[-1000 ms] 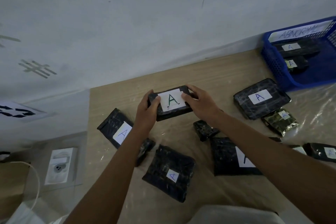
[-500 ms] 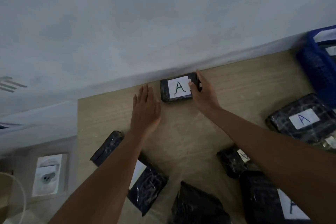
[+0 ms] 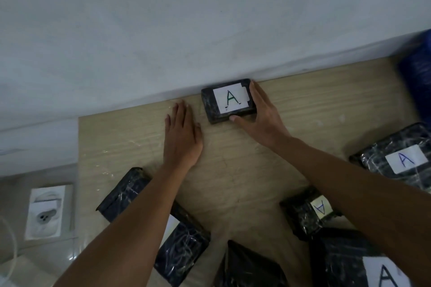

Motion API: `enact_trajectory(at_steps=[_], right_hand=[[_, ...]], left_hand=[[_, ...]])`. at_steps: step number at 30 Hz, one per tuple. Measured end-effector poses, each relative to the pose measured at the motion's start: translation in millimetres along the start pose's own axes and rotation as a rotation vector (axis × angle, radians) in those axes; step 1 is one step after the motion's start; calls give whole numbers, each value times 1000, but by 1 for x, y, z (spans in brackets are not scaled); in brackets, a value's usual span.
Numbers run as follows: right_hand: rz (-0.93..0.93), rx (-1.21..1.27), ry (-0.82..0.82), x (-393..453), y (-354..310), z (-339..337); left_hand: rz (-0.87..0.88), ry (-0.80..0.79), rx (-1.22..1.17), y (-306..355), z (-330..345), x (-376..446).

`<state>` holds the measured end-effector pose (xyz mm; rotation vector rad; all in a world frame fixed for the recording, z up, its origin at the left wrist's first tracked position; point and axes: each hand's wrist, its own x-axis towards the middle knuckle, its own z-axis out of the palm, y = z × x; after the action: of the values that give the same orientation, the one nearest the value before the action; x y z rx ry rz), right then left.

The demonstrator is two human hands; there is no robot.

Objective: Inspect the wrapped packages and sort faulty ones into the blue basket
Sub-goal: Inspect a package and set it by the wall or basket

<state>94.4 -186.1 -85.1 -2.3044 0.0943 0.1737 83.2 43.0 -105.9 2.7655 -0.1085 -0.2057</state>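
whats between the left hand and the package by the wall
Only a narrow strip of bare table, in the head view. The left hand lies flat beside the package, apart from it.

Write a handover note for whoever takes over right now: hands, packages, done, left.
Left hand: flat on the table, fingers straight, holding nothing.
Right hand: fingers and thumb round the green-A package, which lies label up at the table's far edge, by the wall.
Blue basket: only a blurred edge shows at far right; its contents are out of view.
Done: this package is set down outside the basket.
Left: at least five wrapped packages lie nearer, among them the blue-A package and a small package with an upside-down A. Inspect each; faulty ones go in the basket.
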Motion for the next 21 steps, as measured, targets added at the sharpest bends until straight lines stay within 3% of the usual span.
enact_trajectory(at_steps=[5,9,13,21], right_hand=[[-23,-58,-14,-7,-7,-12],[-130,-242,34,-30,-13,-40],[-248,-368,88,-70,-8,-82],[-286,-421,182,-156,52,-183]], left_hand=[[-28,6,-1,11,-15,-8],[-1,75,39,38,-33,-29],[108,182,-5,90,-49,-49],[300,156,-32,220,-37,-93]])
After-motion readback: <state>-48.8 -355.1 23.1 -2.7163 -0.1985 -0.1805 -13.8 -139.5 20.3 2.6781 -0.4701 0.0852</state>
